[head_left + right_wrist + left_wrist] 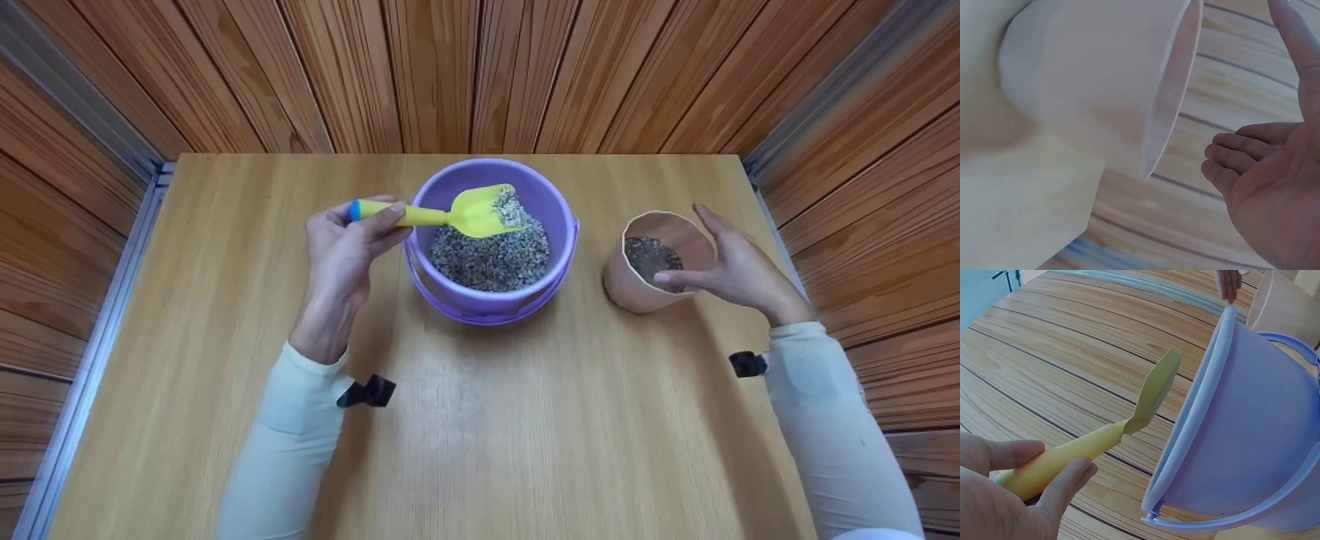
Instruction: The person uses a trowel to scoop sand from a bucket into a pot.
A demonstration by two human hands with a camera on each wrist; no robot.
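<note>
My left hand [341, 251] grips the yellow handle of a toy shovel [474, 212] with a blue end cap. The shovel's blade is over a purple bucket [491, 296] and carries a small heap of pale grit at its tip. Grey gravel [491, 259] lies inside the bucket. In the left wrist view the shovel [1061, 464] is held between thumb and fingers, its blade beside the bucket's rim [1207, 394]. Over the right rim of a peach-coloured pot [637, 289] is my right hand [739, 270], thumb and fingers spread apart. Dark soil [652, 259] partly fills the pot. The right wrist view shows the palm [1275, 185] holding nothing, apart from the pot [1100, 84].
Both containers stand on a light wooden table [465, 420], toward its far edge. Wood-plank walls [435, 75] rise behind and at both sides, with metal rails along the side edges. The bucket's purple handle [487, 319] hangs down at its front.
</note>
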